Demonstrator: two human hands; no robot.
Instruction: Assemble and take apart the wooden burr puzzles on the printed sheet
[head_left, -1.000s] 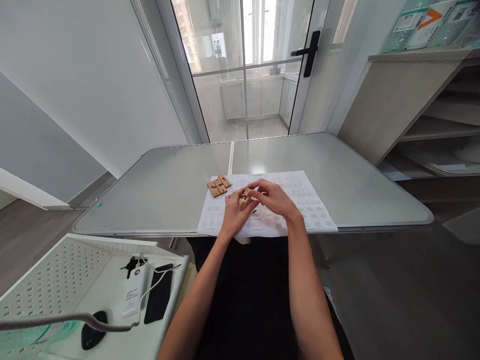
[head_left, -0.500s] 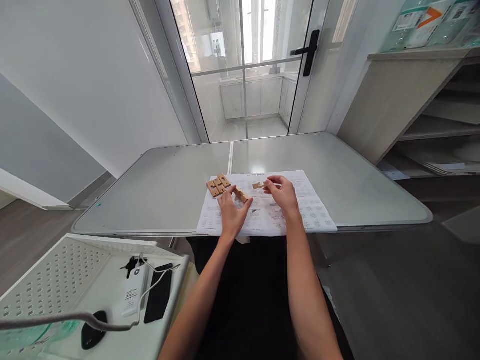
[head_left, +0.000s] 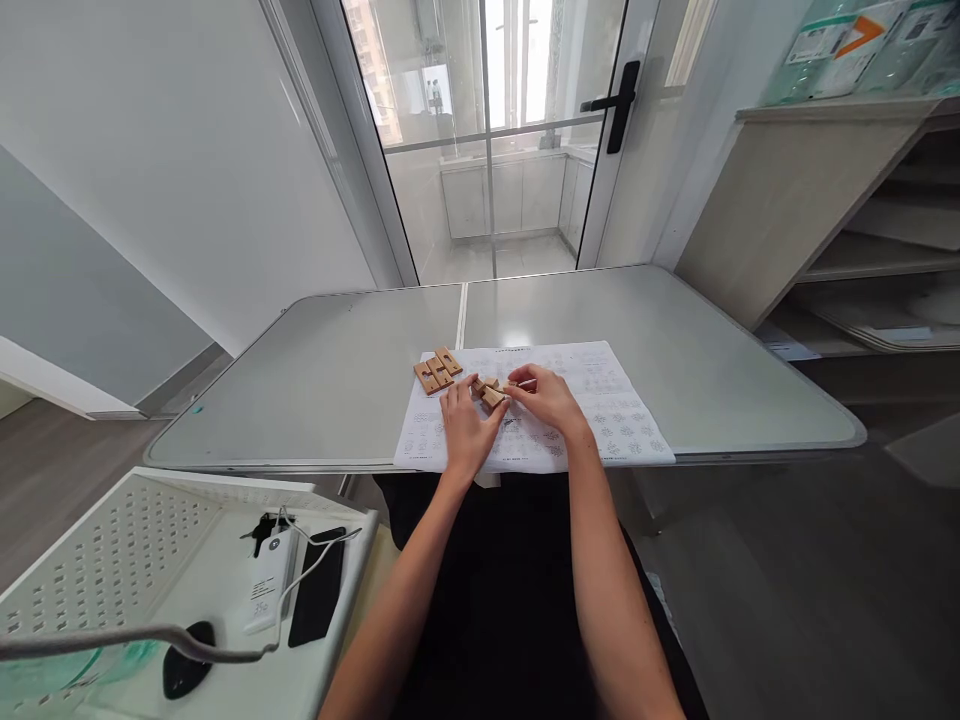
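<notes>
Between thumb and fingers my left hand (head_left: 468, 428) grips a small notched wooden block (head_left: 491, 397) just above a printed sheet. My right hand (head_left: 549, 398) pinches another small wooden piece (head_left: 511, 388) and brings its end against the block in my left hand. The fingers partly cover both pieces, so their exact fit cannot be told. Beyond my left hand lie several flat wooden pieces (head_left: 437, 371) with cut-outs, side by side at the sheet's upper left corner. The white printed sheet (head_left: 637, 425) carries rows of small diagrams under both hands.
The sheet lies at the front edge of a pale folding table (head_left: 337, 380). At lower left stands a white perforated basket (head_left: 127, 500) with a black phone (head_left: 318, 590), a white power bank (head_left: 270, 580), keys and cables. A shelf unit (head_left: 817, 200) stands at right, a glass door (head_left: 491, 200) behind.
My right hand has moved left with its wooden piece, from apart to meeting the block in my left hand. The left hand has hardly moved.
</notes>
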